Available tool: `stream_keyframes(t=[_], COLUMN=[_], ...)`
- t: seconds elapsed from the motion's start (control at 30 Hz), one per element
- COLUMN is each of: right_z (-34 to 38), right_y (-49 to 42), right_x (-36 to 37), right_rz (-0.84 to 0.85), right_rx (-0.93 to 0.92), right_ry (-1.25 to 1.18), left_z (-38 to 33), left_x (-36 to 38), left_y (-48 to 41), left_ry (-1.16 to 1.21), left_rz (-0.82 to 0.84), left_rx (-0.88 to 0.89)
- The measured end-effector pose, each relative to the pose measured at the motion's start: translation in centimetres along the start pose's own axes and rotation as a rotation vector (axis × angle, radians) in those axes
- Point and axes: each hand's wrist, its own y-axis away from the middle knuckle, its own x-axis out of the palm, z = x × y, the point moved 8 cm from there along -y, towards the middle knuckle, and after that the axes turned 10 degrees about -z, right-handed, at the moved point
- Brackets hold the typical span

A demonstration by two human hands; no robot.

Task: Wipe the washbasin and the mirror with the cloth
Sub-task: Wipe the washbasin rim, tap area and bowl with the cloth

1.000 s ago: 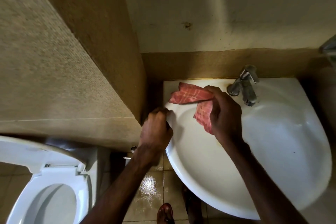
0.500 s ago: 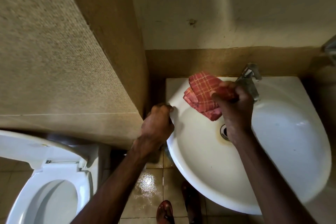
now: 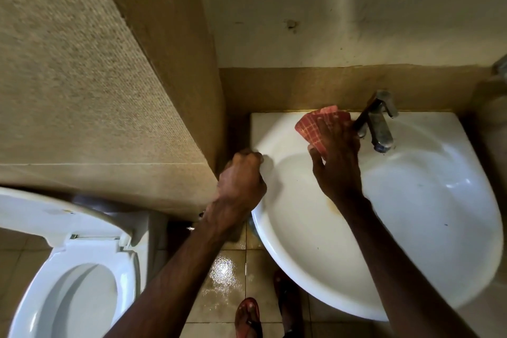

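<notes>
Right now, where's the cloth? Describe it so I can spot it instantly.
Find the white washbasin at the right, then its metal tap on the back rim. Just left of the tap, pressed under the right hand, lies the cloth: red with a pale check, the only coloured thing on the basin.

A speckled beige wall (image 3: 68,77) is seen at left, a cream plastered wall (image 3: 343,8) over a brown tile band (image 3: 301,88) behind, glossy floor tiles (image 3: 225,277) and a white toilet (image 3: 82,255) below.

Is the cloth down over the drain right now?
No, the right hand presses the cloth flat on the back ledge of the washbasin, just left of the tap.
</notes>
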Motion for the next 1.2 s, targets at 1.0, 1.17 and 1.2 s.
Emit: stream_keyframes(t=[1.0,1.17,1.2], right_z=[9.1,9.7,8.3], right_y=[-0.1,4.2,3.6], right_x=[3.6,2.2,2.2], right_rz=[0.172,0.206,0.168], right_rx=[-0.163,-0.311,-0.273], right_ry=[-0.279,-0.296,-0.259], left_z=[1.0,1.2,1.1], left_x=[-1.5,-2.0,-1.7], left_y=[2.0,1.9,1.9], left_ry=[0.051,0.033,0.038], left_rz=[-0.052,-0.075,-0.056], left_rx=[-0.182,-0.171,-0.159])
